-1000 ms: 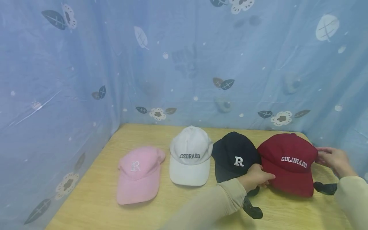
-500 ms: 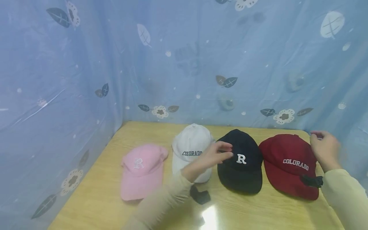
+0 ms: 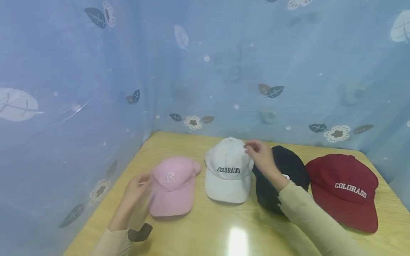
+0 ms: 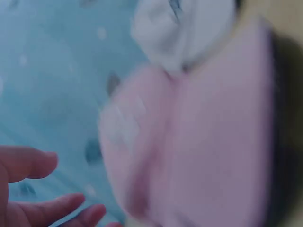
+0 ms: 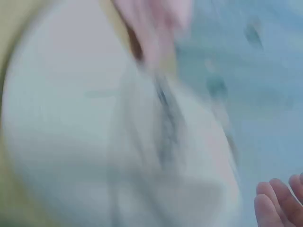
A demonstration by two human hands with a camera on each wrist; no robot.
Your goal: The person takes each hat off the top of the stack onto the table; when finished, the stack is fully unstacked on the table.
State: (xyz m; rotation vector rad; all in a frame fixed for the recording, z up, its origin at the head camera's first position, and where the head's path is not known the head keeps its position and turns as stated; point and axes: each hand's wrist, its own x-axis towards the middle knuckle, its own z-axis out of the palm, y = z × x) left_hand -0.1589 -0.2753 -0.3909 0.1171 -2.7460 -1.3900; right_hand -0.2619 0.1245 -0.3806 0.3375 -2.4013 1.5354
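Note:
Four caps is not how I count them; several caps stand in a row on the wooden table (image 3: 192, 234). At the left is a pink cap (image 3: 174, 177), and my left hand (image 3: 136, 190) is beside its left side, fingers apart and holding nothing in the left wrist view. Right of it sits a white cap (image 3: 229, 174) lettered COLORADO. My right hand (image 3: 262, 158) hovers by the white cap's upper right side, its fingers relaxed. Behind my right forearm a black cap (image 3: 289, 163) is partly hidden. A dark red cap (image 3: 344, 188) lies at the right end.
A blue curtain (image 3: 224, 71) with leaf and flower prints hangs behind the table and along its left side. A dark strap (image 3: 140, 233) shows at my left wrist. Light reflects off the table's front.
My hands have left the dark red cap and moved left. The left hand has passed over to the pink cap, the right to the white cap. The head view has turned left.

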